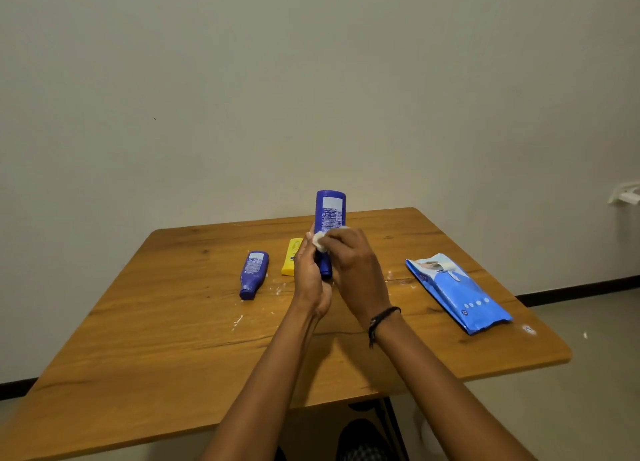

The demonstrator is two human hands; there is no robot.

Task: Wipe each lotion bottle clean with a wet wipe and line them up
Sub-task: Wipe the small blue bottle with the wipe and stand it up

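Two hands meet over the table [173, 339], open wood toward its near edge: your left hand [310, 277] grips the blue bottle [330, 214] low, your right hand [353, 266] pinches a wet wipe [320, 240] against it. Label print is too small to read. Behind, a yellow bottle [290, 257] lies half hidden.

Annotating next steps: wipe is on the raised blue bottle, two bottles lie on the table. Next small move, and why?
Probably slide the wipe up the big blue bottle with the right hand: it sits at mid-body, the labelled part above is uncovered, and the left hand grips the lower end. The small blue bottle and yellow bottle lie on the table.
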